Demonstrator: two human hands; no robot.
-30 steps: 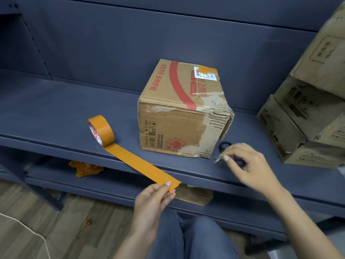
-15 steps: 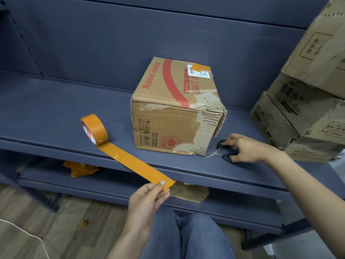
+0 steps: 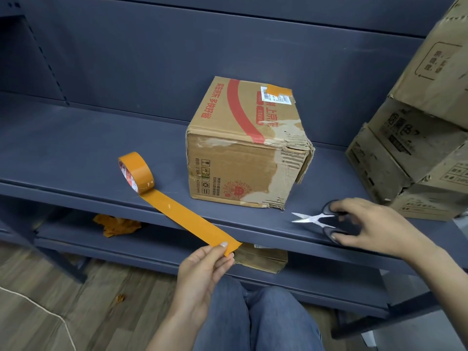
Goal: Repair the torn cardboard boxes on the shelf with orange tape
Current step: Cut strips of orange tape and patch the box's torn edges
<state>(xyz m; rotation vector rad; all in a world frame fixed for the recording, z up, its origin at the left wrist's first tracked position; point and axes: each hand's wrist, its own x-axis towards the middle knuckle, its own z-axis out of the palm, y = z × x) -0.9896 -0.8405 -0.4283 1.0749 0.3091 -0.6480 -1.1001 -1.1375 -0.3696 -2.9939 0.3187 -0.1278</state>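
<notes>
Orange tape strip (image 3: 188,219) was pinched at its free end by the left hand (image 3: 202,269), uncut from one roll (image 3: 136,172) on the shelf (image 3: 76,153). One pair of scissors (image 3: 319,220) was grasped by the right hand (image 3: 367,226). One torn box (image 3: 243,148) bore a single patch; its ripped corner was judged unrepaired. Three stacked boxes (image 3: 410,153) were counted at right.
</notes>
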